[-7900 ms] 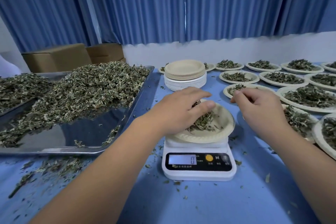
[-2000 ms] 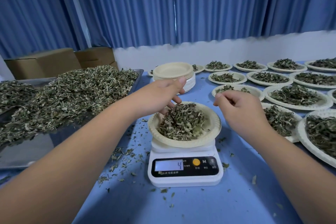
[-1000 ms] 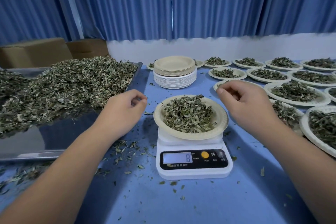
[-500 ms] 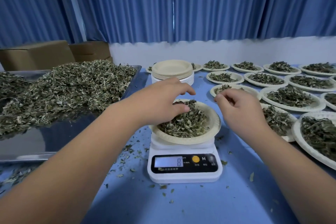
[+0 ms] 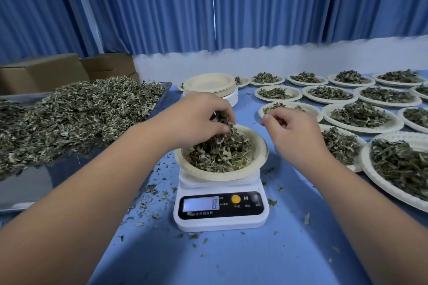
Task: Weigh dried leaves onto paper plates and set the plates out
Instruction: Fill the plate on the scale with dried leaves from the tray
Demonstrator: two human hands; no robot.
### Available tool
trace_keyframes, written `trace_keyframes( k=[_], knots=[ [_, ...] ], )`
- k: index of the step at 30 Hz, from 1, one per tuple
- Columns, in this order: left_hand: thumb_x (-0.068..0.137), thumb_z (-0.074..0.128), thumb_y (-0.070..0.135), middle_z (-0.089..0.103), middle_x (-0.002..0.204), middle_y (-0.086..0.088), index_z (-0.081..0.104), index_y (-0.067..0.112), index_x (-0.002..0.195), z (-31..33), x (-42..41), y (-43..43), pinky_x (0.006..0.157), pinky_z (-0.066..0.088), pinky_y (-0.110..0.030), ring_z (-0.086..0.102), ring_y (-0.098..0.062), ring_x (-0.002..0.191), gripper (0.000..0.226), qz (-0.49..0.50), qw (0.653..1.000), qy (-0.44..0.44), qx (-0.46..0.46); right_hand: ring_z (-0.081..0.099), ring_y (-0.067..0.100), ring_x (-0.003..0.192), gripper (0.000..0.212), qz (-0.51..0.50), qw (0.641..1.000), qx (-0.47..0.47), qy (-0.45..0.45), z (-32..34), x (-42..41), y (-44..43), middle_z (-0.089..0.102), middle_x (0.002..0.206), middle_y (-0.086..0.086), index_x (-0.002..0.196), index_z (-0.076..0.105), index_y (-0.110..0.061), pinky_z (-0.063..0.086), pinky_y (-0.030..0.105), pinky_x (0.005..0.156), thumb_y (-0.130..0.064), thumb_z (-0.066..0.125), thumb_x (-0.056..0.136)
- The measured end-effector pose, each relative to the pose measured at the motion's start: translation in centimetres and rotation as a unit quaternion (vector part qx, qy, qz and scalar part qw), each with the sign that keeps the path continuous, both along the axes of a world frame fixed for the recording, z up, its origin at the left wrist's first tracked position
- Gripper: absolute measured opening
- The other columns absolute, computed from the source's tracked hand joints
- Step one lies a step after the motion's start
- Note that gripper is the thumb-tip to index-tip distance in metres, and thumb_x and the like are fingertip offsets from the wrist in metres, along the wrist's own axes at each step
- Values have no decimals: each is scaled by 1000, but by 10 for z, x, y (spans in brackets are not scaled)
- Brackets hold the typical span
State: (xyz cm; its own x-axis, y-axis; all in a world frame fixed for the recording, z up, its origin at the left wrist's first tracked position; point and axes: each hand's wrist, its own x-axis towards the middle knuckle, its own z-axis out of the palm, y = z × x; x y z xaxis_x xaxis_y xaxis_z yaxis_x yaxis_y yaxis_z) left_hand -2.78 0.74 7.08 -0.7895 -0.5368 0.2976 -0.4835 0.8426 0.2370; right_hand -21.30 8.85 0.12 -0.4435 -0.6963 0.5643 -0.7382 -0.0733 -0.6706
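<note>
**Pinch of leaves over the scale**

At left, a metal tray [image 5: 27, 183] holds heaped dried leaves [image 5: 81, 111]. The left hand [image 5: 194, 118] pinches a clump over the paper plate [image 5: 257, 159], which sits on the scale [image 5: 222, 213]. The right hand [image 5: 294, 129] hovers beside it with fingers curled, possibly holding nothing. Filled plates [image 5: 361, 115] lie to the right.

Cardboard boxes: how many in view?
2. One box at back left, behind the tray; the other box beside it, to its right. More may sit out of frame.
</note>
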Motion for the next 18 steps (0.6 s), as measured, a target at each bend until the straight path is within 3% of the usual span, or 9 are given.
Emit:
trace_keyframes(
  k=[2, 5, 10, 12, 15, 18],
  knots=[
    [86, 72, 24, 62, 93, 18, 71, 32, 96, 0, 6, 0, 79, 38, -11, 54, -4, 89, 13, 13, 997, 70, 17, 43, 7, 55, 27, 1, 1000, 1, 1, 0, 0, 0, 50, 54, -6, 71, 67, -11, 35, 26, 55, -21, 54, 92],
    [87, 70, 23, 64, 99, 9, 71, 33, 94, -3, 10, 2, 84, 39, -19, 55, -6, 95, 12, 30, 989, 142, 27, 42, 7, 54, 28, 4, 1000, 4, 0, 0, -1, 0, 49, 53, -6, 67, 63, -13, 34, 26, 55, -21, 55, 92],
    [88, 69, 18, 63, 88, 19, 67, 34, 87, -15, 13, 5, 76, 37, -7, 54, 7, 81, 16, 52, 970, 227, 67, 42, 8, 53, 26, 7, 1000, 9, -3, 0, 1, 1, 55, 57, 2, 74, 68, -9, 34, 22, 52, -21, 55, 92],
    [89, 68, 16, 65, 85, 18, 67, 35, 84, -22, 15, 6, 73, 42, -13, 55, 6, 74, 19, 61, 960, 253, 98, 42, 10, 53, 26, 9, 1000, 11, -2, 0, 1, 0, 53, 56, 2, 73, 67, -7, 34, 25, 53, -21, 55, 92],
    [90, 66, 14, 66, 85, 12, 67, 34, 85, -31, 17, 6, 56, 40, -10, 51, 6, 57, 21, 72, 953, 269, 123, 40, 10, 52, 26, 13, 1000, 15, -10, 0, 1, 0, 48, 52, -4, 73, 68, -7, 32, 26, 55, -20, 55, 92],
    [92, 63, 10, 64, 93, 18, 65, 36, 91, -34, 21, 8, 61, 41, -13, 52, 12, 61, 26, 67, 948, 282, 129, 38, 6, 48, 27, 11, 1000, 18, -10, -1, 0, -1, 45, 50, -6, 76, 69, -6, 31, 23, 52, -21, 54, 93]
  ],
)
